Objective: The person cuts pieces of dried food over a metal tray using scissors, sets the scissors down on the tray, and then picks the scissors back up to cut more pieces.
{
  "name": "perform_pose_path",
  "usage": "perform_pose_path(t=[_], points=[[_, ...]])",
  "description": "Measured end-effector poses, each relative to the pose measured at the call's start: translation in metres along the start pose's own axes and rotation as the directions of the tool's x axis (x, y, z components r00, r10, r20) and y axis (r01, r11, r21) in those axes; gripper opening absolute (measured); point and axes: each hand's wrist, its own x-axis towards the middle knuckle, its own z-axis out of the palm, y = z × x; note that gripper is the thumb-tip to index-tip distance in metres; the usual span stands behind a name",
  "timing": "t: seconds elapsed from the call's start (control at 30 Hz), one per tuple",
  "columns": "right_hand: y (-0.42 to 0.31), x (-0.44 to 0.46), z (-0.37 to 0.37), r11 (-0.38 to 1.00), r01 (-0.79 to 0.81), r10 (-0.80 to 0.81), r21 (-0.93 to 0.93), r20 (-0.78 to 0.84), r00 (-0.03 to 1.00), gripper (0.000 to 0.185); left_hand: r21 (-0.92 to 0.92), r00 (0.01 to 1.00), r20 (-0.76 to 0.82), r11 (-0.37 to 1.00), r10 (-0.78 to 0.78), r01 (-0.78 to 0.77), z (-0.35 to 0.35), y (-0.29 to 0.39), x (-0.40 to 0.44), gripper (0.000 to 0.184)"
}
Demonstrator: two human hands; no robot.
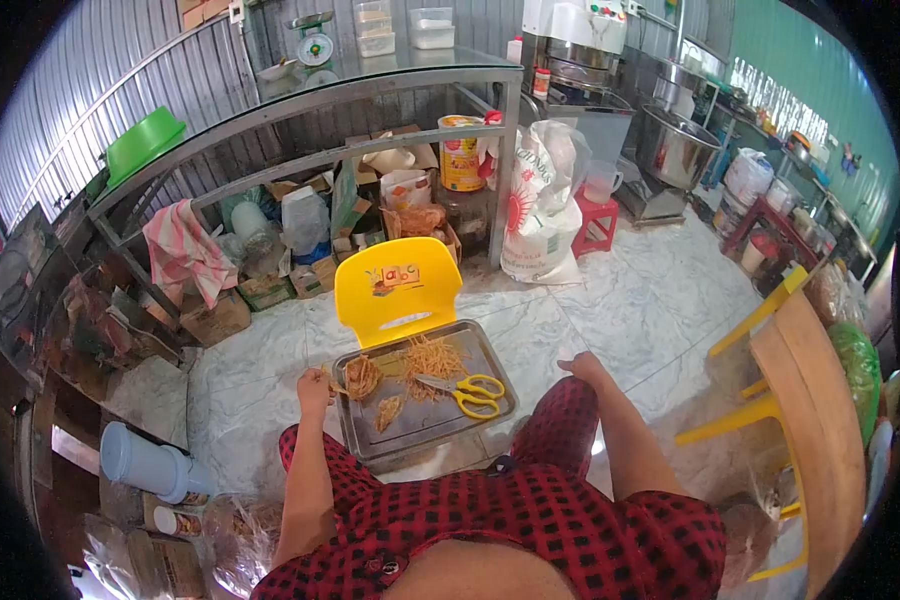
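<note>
A metal tray (440,430) rests on a yellow child's chair (398,290) in front of me. On it lie a pile of thin brown dried strips (433,362), a rounded brown bundle (362,377), a smaller brown dried piece (388,412) and scissors (478,396) with yellow handles. My left hand (313,389) is at the tray's left edge, beside the bundle. Its fingers are pinched together; what they hold, if anything, is too small to make out. Over my right knee, to the right of the tray, rests my right hand (583,369), fingers stretched out and holding nothing.
Behind the chair stands a metal-framed table (390,76) with boxes and bags beneath. A white sack (542,215) and red stool (597,222) are to its right. A wooden-topped yellow chair (805,430) is close on my right; a pale blue bucket (145,462) lies left.
</note>
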Motion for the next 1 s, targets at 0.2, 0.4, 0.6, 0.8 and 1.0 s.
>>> perform_pose_path(t=[0.2,0.4,0.6,0.8,1.0], points=[[0.019,0.018,0.018,0.973,0.128,-0.14,-0.193,-0.049,0.989,0.061,-0.039,0.998,-0.037,0.998,0.054,-0.056,0.008,0.009,-0.009,0.007],[-0.036,-0.029,-0.011,0.992,0.015,-0.029,-0.122,-0.117,0.993,0.051,0.23,0.931,0.314,0.937,0.186,-0.265,0.076,-0.06,-0.02,0.012],[-0.036,-0.033,-0.01,0.997,0.053,-0.065,-0.063,-0.204,0.977,0.047,0.274,0.824,0.539,0.961,-0.175,0.024,0.114,-0.036,-0.072,0.018],[-0.003,-0.008,0.005,0.982,0.129,-0.152,-0.135,-0.175,0.973,0.043,0.62,0.817,0.576,0.639,0.024,-0.455,0.047,0.05,-0.1,0.043],[-0.028,-0.029,-0.009,0.997,0.069,-0.072,-0.025,-0.165,0.984,0.044,0.46,0.616,0.787,0.629,0.037,-0.626,-0.051,0.141,-0.2,0.072]])
